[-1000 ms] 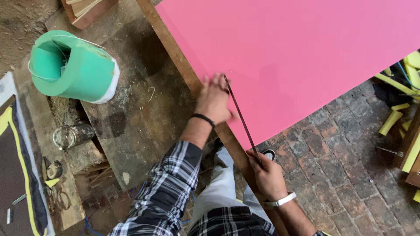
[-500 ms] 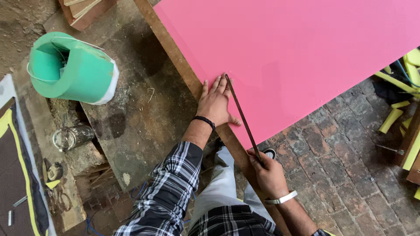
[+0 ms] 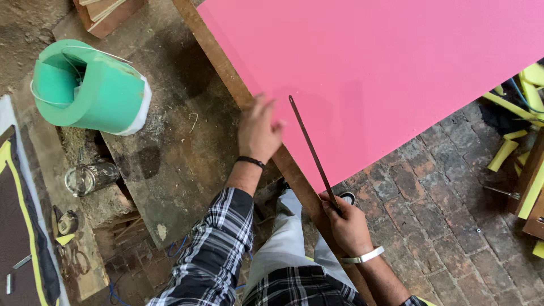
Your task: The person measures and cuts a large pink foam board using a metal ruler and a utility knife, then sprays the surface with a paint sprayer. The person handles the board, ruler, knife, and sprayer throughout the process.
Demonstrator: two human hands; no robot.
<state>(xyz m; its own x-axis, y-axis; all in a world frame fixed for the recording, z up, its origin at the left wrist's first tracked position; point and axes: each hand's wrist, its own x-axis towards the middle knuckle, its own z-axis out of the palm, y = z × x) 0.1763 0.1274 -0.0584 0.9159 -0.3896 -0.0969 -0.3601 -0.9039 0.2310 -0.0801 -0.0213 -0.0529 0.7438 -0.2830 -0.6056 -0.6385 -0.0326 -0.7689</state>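
A large pink sheet [image 3: 391,62] lies on a wooden board whose brown edge [image 3: 226,62] runs diagonally. My right hand [image 3: 347,224] grips the near end of a long thin dark blade [image 3: 310,148] that lies across the sheet's near corner. My left hand [image 3: 259,131] rests flat at the sheet's left edge, fingers spread, just left of the blade's far tip. A black band is on my left wrist and a white band on my right wrist.
A rolled green sheet [image 3: 90,90] stands on a worn wooden surface [image 3: 170,164] at the left. A tin can [image 3: 89,178] lies below it. Yellow strips [image 3: 510,147] and wooden pieces lie at the right on a brick floor [image 3: 447,215]. A dark mat [image 3: 20,238] is at the far left.
My left hand has slid slightly away from the blade along the sheet's edge and its fingers have spread. The blade stays across the pink corner in my right hand.
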